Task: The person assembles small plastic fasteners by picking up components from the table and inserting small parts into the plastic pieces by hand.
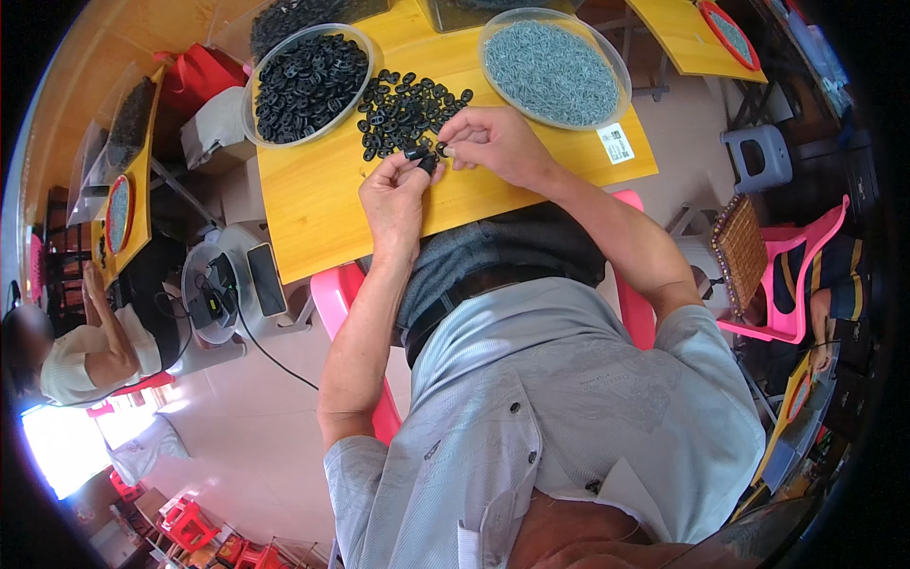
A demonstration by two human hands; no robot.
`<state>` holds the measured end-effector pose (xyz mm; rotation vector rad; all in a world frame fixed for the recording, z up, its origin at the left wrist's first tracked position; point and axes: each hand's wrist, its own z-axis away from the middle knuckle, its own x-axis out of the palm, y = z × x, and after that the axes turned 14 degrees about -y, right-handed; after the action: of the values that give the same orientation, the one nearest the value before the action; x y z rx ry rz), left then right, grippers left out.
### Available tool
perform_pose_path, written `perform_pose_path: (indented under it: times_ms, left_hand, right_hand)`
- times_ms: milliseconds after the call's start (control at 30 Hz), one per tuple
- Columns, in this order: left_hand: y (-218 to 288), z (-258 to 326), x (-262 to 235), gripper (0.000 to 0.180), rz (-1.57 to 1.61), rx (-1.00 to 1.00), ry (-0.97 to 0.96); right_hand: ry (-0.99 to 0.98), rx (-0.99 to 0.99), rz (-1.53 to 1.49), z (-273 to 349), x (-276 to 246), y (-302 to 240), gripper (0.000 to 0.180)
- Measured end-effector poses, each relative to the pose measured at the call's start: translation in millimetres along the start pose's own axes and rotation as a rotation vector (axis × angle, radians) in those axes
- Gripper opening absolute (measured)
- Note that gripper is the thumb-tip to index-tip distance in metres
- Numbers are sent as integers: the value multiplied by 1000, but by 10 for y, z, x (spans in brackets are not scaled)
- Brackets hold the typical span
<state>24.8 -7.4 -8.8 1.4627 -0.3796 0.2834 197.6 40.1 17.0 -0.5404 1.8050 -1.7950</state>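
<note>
**Small black parts pinched at frame centre-top**

L to R across the frame:

Upper left: clear bowl of black parts, full, sitting on the yellow tabletop. Just right of it, a loose pile of black parts spread flat on the tabletop, upper centre.

Left hand, just below that pile: grip nearly shut, thumb and forefinger pinched on a small black part. Right hand meets it from the right, fingertips closed on another tiny black piece; the two pieces are touching or nearly so, can't tell which. Exact shape too small to read; looks ring- or oval-like w/ holes.

Handling, as a judgement: very light, stiff, prob. moulded plastic or rubber, not fragile. Smooth and small, so apt to slip or flick out of a pinch. Best hold is fingertip pinch across the outer edges, leaving the hole free.

Upper right: clear bowl of grey pins, thin metal-looking bits, heaped; likely prickly, light, easy to scatter.
</note>
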Motion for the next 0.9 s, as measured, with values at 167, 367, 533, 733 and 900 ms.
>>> perform_pose_path:
  times_ms: [167, 367, 533, 733, 900]
  left_hand:
    - [20, 5, 3, 20, 0, -16, -16]
    - [34, 14, 9, 17, -19, -11, -26]
    - [93, 30, 32, 15, -24, -53, -14]
    - [95, 44, 54, 16, 33, -50, 15]
    - [97, 54, 54, 16, 40, -55, 23]
  right_hand:
    - [-4, -20, 1, 0, 22, -2, 18]
    - [-15, 2, -14, -1, 33, -21, 18]
    - [-48, 5, -51, -22, -6, 18, 17]
    - [-58, 8, -84, -21, -4, 28, 17]
    - [-59, 12, -84, -16, 15, 14, 18]
